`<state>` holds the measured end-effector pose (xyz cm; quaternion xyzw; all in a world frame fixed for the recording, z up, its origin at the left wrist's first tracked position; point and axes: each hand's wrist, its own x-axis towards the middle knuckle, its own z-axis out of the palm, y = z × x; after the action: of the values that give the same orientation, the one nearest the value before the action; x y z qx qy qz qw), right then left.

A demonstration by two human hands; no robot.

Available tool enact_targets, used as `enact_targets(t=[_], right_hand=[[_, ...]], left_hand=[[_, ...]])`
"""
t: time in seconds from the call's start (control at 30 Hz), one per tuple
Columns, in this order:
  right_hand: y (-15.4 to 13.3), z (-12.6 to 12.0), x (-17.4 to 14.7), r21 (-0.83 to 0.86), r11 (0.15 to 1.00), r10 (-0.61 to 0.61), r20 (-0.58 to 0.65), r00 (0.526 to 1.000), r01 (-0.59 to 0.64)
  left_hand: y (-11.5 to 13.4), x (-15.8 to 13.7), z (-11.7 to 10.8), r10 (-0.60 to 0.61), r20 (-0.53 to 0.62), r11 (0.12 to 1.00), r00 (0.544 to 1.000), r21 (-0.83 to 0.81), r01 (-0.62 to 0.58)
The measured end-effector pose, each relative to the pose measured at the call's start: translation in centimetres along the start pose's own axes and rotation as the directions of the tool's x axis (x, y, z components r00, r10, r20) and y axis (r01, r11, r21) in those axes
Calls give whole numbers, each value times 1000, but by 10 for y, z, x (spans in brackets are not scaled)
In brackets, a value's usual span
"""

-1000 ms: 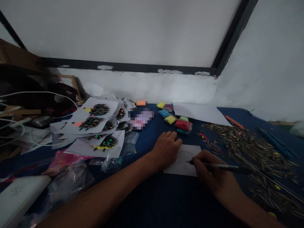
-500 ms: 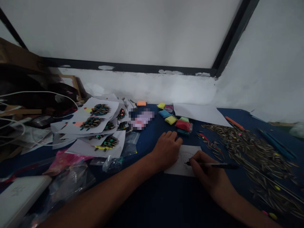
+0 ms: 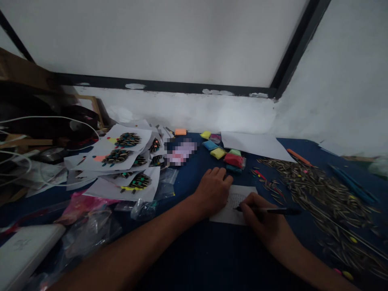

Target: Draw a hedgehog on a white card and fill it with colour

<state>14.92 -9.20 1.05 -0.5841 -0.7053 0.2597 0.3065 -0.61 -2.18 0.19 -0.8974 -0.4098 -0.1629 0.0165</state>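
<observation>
On the blue tabletop lies a small white sheet of paper (image 3: 226, 216) bearing rows of dark pen marks. Its left edge is under my left hand (image 3: 214, 190), which rests with the fingers curled in a loose fist; I see nothing in them, though the palm side is hidden. A dark pen (image 3: 280, 210) is pinched in my right hand (image 3: 262, 220), its tip down at the marks on the paper. The pen's back end points right, toward a spread of striped sunflower seeds (image 3: 321, 190).
Small coloured packets (image 3: 218, 152) lie beyond my left hand. White sheets (image 3: 100, 190) with hedgehog-like seed pictures are stacked at left, near plastic bags (image 3: 93, 230) and a white box (image 3: 33, 250). An orange tool (image 3: 298, 157) and a large blank sheet (image 3: 254, 144) lie toward the wall.
The pen and my right fingers have shifted very slightly left across the marked paper. My left hand stays in place.
</observation>
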Motion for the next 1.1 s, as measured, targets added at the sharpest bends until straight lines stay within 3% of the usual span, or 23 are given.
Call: enact_targets(t=[0.6,0.87,1.1], right_hand=[[-2,-2,0,15,1000,7,11,1000,-7],[-9,-5,-2,40,999,13,-83,996,-10],[-2,-3,-2,-12,1000,11,-51,999,-12]], left_hand=[[1,1,-2,-7,39,1000,999,10,7],[1,1,-1,-11,32,1000,999,8,11],[1,0,-3,-6,31,1000,999,10,5]])
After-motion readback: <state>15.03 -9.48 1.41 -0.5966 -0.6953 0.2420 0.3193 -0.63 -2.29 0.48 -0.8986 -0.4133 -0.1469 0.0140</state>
